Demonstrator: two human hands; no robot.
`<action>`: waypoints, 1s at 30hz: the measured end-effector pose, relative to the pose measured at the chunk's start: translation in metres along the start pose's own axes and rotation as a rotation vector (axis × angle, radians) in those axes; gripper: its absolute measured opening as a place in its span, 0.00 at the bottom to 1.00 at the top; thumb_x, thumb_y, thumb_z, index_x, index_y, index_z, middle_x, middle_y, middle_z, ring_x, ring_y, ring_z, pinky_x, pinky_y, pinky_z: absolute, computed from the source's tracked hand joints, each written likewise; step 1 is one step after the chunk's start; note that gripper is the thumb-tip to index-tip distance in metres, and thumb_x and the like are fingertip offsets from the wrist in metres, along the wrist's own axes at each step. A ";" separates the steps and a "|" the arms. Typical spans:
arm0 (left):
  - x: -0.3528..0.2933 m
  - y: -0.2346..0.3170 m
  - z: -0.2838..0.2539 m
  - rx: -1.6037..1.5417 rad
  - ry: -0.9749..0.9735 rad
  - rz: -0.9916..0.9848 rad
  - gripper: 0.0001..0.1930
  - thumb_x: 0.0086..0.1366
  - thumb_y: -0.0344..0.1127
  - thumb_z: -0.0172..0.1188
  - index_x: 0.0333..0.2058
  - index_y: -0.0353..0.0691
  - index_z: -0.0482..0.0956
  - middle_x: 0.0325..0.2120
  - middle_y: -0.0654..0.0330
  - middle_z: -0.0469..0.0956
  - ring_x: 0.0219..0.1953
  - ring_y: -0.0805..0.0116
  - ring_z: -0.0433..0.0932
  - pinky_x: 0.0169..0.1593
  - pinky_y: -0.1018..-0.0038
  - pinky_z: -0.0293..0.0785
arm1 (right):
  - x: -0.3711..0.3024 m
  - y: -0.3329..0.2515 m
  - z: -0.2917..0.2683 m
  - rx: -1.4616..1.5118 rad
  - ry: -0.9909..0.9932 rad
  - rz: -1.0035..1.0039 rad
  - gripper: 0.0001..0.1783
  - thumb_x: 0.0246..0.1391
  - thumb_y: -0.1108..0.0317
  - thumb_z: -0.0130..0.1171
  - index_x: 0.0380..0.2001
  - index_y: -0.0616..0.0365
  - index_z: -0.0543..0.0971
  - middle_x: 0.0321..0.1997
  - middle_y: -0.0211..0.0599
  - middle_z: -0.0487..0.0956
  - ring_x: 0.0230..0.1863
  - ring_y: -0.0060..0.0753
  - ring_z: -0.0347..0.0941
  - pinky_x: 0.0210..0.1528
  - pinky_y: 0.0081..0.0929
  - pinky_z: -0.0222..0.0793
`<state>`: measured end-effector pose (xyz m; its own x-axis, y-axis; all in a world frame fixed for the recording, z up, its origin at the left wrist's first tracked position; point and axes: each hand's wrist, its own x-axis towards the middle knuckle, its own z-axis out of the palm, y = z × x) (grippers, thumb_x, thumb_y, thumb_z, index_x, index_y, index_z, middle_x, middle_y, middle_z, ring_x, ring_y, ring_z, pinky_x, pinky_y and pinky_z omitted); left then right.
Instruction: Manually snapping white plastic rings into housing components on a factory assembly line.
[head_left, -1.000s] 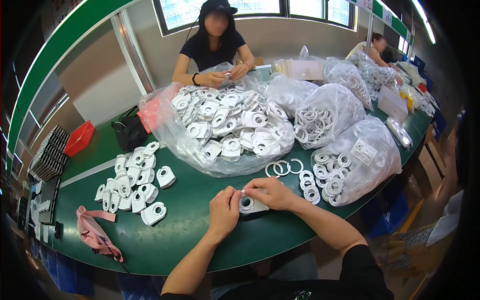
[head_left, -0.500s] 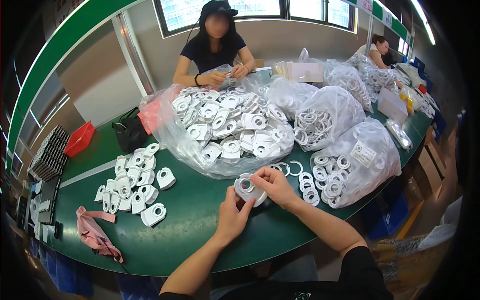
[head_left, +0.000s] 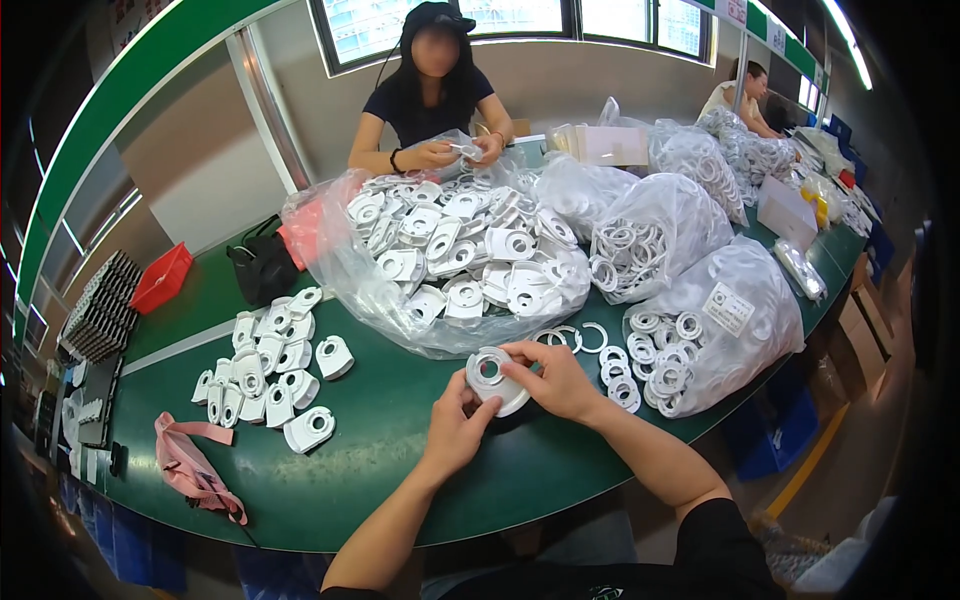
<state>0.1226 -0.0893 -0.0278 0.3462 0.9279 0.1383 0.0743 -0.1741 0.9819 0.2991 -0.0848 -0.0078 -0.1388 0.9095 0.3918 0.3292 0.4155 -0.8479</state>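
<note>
Between my two hands, above the near edge of the green table, is a white plastic housing [head_left: 515,399] with a round hole and a flat white ring at its upper end. My left hand [head_left: 460,422] grips its left side, thumb on the face and fingers curled behind. My right hand [head_left: 556,382] pinches the right side, its fingertips close to the ring. Loose white rings [head_left: 619,378] lie right of my hands beside a clear bag of rings [head_left: 752,318]. Farther off, a big open plastic bag [head_left: 375,325] is heaped with similar white housings [head_left: 464,297].
On the left, a group of white housings [head_left: 268,352] lies on the green table [head_left: 380,480], near a pink strap bag [head_left: 190,468]. A red tray [head_left: 162,280] and a black bag [head_left: 262,268] sit farther back. Across the table a person [head_left: 428,110] handles a small white part.
My right fingers have slid slightly lower on the housing, and both hands have shifted a little left. Across the table, the person's hands have moved; the far-right person has changed posture.
</note>
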 end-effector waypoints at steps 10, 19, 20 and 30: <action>0.001 0.005 -0.007 -0.292 0.094 0.046 0.06 0.61 0.29 0.55 0.35 0.37 0.70 0.29 0.67 0.73 0.29 0.83 0.69 0.32 0.84 0.65 | 0.001 0.001 -0.005 -0.055 0.027 0.022 0.12 0.55 0.65 0.53 0.36 0.63 0.78 0.27 0.37 0.79 0.25 0.25 0.72 0.29 0.21 0.66; 0.025 0.011 -0.134 -0.700 0.786 0.374 0.19 0.66 0.36 0.49 0.52 0.34 0.59 0.50 0.55 0.67 0.51 0.62 0.69 0.51 0.70 0.67 | 0.011 0.010 -0.071 -0.309 0.224 0.108 0.12 0.45 0.68 0.62 0.34 0.60 0.79 0.24 0.39 0.79 0.23 0.30 0.73 0.28 0.23 0.67; 0.026 0.009 -0.137 -0.699 0.784 0.374 0.19 0.66 0.36 0.49 0.52 0.34 0.59 0.50 0.55 0.67 0.51 0.62 0.69 0.51 0.70 0.67 | 0.010 0.012 -0.077 -0.343 0.177 0.124 0.11 0.43 0.69 0.62 0.32 0.60 0.79 0.24 0.39 0.79 0.23 0.30 0.74 0.28 0.24 0.67; 0.069 0.026 -0.078 0.171 0.515 0.241 0.10 0.61 0.32 0.52 0.39 0.34 0.75 0.32 0.57 0.77 0.37 0.71 0.75 0.40 0.75 0.69 | -0.011 0.025 -0.130 -0.595 -0.179 0.348 0.10 0.34 0.73 0.65 0.26 0.60 0.81 0.25 0.35 0.80 0.25 0.28 0.75 0.32 0.24 0.70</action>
<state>0.0757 -0.0043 0.0178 -0.1236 0.8888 0.4413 0.2141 -0.4104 0.8864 0.4299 -0.0857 0.0135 -0.0668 0.9974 0.0258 0.8293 0.0699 -0.5544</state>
